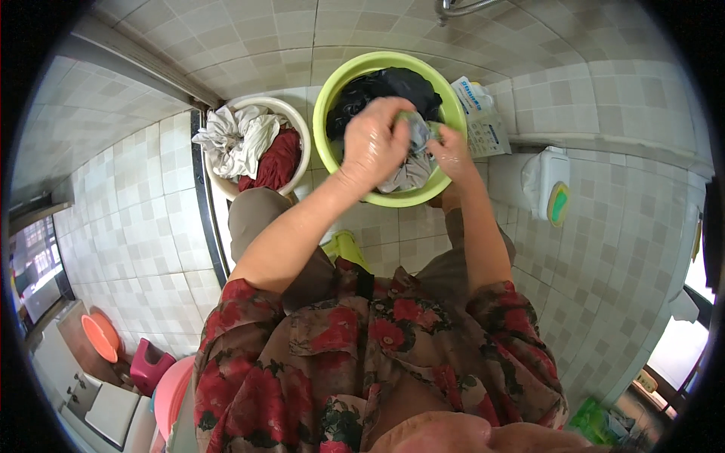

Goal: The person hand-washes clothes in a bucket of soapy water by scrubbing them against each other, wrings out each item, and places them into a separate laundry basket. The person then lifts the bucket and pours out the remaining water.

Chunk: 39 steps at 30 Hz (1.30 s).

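Note:
Wet and curled into a fist, my left hand (375,142) is over the lime-green basin (323,98). It grips a bunched greyish-blue and green cloth (417,134), blurred by motion. From the other side my right hand (453,153) pinches the same cloth, close beside my left. Black clothes (385,84) fill the far part of the basin under my hands. A light grey piece of laundry (408,175) lies at its near side, partly hidden by my left hand. How the held cloth joins the laundry below cannot be seen.
A white basin (303,162) with white laundry (240,140) and dark red laundry (276,160) stands left. Right of the green basin is a printed white bag (483,121), then a white container (545,177) with a green-and-yellow scrubber (559,204). A metal pipe (468,9) is at the wall.

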Each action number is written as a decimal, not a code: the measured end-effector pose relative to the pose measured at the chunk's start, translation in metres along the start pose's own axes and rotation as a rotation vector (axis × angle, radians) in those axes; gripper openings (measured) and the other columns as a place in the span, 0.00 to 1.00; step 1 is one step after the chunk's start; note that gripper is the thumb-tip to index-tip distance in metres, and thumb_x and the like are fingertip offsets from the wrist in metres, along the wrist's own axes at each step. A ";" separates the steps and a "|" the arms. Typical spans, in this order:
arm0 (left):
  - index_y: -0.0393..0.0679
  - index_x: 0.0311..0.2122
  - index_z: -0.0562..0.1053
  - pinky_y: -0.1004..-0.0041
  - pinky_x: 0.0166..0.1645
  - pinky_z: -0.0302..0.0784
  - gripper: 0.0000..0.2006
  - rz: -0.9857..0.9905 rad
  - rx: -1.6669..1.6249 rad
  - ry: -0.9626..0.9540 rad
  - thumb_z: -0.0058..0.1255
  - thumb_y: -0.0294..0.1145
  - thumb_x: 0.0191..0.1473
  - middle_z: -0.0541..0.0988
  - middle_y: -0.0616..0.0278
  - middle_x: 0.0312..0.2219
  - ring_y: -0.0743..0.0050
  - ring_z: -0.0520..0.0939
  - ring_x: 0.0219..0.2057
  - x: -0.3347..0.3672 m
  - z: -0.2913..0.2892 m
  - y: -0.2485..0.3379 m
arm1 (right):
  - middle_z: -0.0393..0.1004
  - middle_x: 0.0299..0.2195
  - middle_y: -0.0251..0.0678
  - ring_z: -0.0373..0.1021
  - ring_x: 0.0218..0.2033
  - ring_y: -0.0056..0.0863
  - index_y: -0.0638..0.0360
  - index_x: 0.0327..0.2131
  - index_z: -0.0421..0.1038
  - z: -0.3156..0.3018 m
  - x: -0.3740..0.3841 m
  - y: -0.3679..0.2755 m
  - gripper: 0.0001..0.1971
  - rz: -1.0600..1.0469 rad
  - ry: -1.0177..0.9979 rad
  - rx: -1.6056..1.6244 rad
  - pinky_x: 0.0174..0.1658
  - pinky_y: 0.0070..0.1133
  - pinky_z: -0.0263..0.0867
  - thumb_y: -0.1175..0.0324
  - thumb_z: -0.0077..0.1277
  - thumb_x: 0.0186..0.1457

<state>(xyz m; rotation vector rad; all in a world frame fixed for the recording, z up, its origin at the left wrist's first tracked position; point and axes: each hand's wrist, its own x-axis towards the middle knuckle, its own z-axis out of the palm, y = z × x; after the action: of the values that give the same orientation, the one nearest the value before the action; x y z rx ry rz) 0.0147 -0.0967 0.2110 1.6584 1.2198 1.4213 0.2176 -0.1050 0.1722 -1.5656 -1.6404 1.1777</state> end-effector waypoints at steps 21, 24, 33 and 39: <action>0.43 0.43 0.73 0.60 0.43 0.75 0.15 -0.198 0.576 -0.562 0.49 0.38 0.51 0.76 0.51 0.36 0.51 0.79 0.37 0.024 -0.051 -0.053 | 0.53 0.60 0.43 0.56 0.55 0.50 0.48 0.46 0.67 0.085 -0.001 0.024 0.22 -0.228 -0.301 -0.799 0.54 0.40 0.58 0.71 0.55 0.43; 0.42 0.40 0.74 0.59 0.41 0.75 0.13 -0.228 0.557 -0.515 0.48 0.37 0.51 0.77 0.51 0.35 0.51 0.79 0.37 0.027 -0.045 -0.058 | 0.50 0.61 0.40 0.51 0.57 0.54 0.38 0.49 0.65 0.123 0.012 0.054 0.21 -0.106 -0.435 -0.911 0.55 0.43 0.57 0.69 0.48 0.49; 0.42 0.42 0.74 0.58 0.39 0.75 0.14 -0.256 0.643 -0.660 0.48 0.36 0.52 0.78 0.50 0.32 0.52 0.79 0.35 0.031 -0.021 -0.064 | 0.66 0.50 0.47 0.63 0.51 0.44 0.60 0.50 0.65 0.170 0.059 0.112 0.20 0.012 -0.258 -0.597 0.53 0.34 0.60 0.64 0.43 0.55; 0.43 0.41 0.74 0.58 0.38 0.75 0.13 -0.217 0.644 -0.627 0.48 0.36 0.52 0.78 0.51 0.32 0.51 0.79 0.34 0.038 -0.020 -0.053 | 0.68 0.47 0.50 0.65 0.49 0.46 0.63 0.49 0.65 0.157 0.070 0.097 0.21 0.214 -0.512 -0.571 0.51 0.35 0.61 0.64 0.46 0.52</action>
<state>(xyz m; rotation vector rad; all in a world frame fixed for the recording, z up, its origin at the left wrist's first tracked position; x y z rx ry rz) -0.0178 -0.0440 0.1824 2.0765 1.4801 0.3099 0.1155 -0.0759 0.0053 -1.9258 -2.3444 1.3807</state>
